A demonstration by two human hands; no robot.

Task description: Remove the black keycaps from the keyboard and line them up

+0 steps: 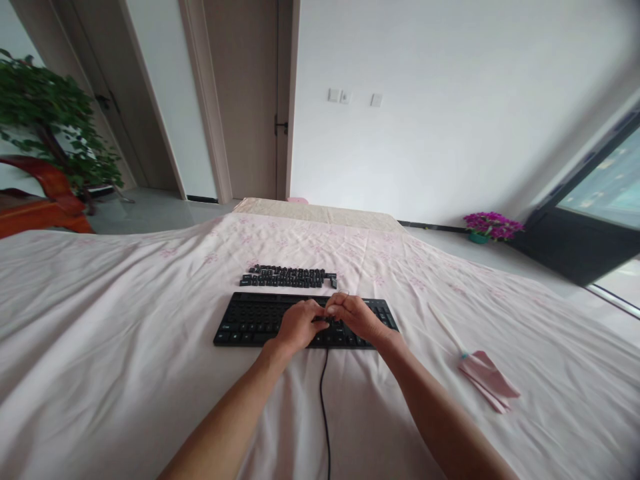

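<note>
A black keyboard (250, 320) lies on the pink floral cloth, its cable (325, 407) running toward me. Both hands meet over its right-centre part. My left hand (303, 323) has its thumb and fingers drawn together at the keys; whatever is between them is too small to name. My right hand (353, 317) is pinched beside it, with a thin wire-like piece (344, 292) showing at its fingers. Just behind the keyboard, loose black keycaps (287, 277) lie in rows.
Pink folded cloth (487, 380) with a blue tie lies to the right on the bedspread-like cover (150, 333). Beyond stand a wooden chair (45, 200), a green plant (55, 120) and purple flowers (493, 225) near the wall.
</note>
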